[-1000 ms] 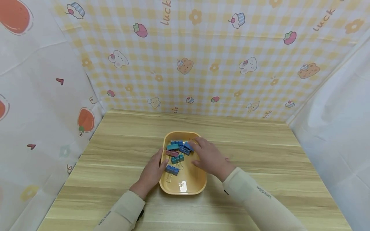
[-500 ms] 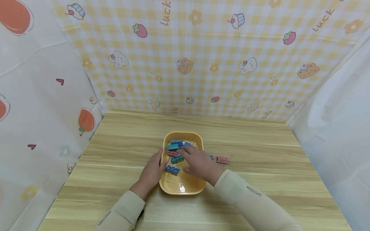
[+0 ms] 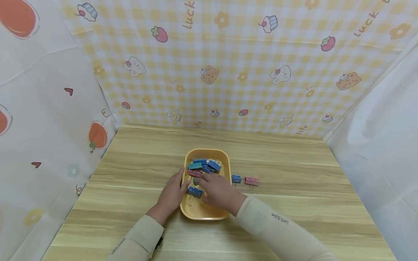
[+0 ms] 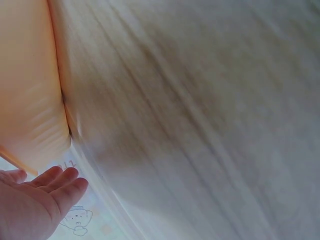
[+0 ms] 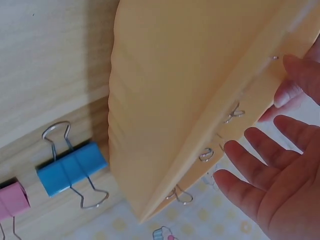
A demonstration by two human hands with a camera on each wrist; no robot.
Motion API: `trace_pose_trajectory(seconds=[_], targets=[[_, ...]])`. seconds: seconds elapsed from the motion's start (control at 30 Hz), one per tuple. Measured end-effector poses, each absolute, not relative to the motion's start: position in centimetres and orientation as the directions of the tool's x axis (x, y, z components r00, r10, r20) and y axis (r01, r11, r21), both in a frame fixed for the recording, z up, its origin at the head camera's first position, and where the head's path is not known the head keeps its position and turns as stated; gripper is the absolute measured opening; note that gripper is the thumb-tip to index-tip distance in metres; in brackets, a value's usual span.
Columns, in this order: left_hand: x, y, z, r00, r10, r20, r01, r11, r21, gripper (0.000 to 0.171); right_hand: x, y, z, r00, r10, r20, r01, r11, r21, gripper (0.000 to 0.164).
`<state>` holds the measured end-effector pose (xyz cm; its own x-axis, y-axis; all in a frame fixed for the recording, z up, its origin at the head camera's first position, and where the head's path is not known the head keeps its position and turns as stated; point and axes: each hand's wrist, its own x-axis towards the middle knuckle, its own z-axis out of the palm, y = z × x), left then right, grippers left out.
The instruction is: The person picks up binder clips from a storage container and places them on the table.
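A yellow-orange plastic tray (image 3: 209, 214) holds several metal binder clips in blue, teal and pink. My left hand (image 3: 171, 192) holds its left wall, thumb over the rim and fingers along the outside; in the left wrist view the hand (image 4: 37, 205) is at the lower left. My right hand (image 3: 220, 190) reaches over the tray, fingertips at a teal binder clip (image 3: 196, 181) that they partly hide. The right wrist view shows the fingers (image 5: 250, 160) apart and loosely bent. Near the fingertips lie a blue binder clip (image 3: 195, 192) and a pink binder clip (image 3: 194, 173).
Right of the tray on the wooden table (image 3: 294, 174), a blue binder clip (image 5: 72, 169) and a pink binder clip (image 3: 251, 181) stand in a row. A light teal clip (image 3: 195, 166) and another blue clip (image 3: 214, 165) sit at the tray's far end. Patterned cloth (image 3: 241, 58) hangs behind.
My right hand has moved left and toward me, from the blue clips at the far right to the teal clip, uncovering the two clips beside the tray. The left hand stays put.
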<state>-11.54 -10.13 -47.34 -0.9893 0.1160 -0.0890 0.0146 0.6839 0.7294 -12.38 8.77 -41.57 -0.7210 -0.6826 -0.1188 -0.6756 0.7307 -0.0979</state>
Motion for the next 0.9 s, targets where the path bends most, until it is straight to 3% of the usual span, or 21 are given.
trace_pose_trajectory(seconds=[0.5, 0.9], targets=[[-11.5, -10.1, -47.4, -0.988, 0.109, -0.107, -0.003, 0.689, 0.725, 0.063, -12.2, 7.6, -42.1, -0.706, -0.683, -0.187, -0.69, 0.723, -0.034, 0.058], [-11.5, -10.2, -47.3, -0.989, 0.114, -0.092, 0.01, 0.682, 0.731, 0.062, -12.1, 7.0, -41.7, -0.683, -0.705, -0.191, -0.711, 0.702, -0.047, 0.049]])
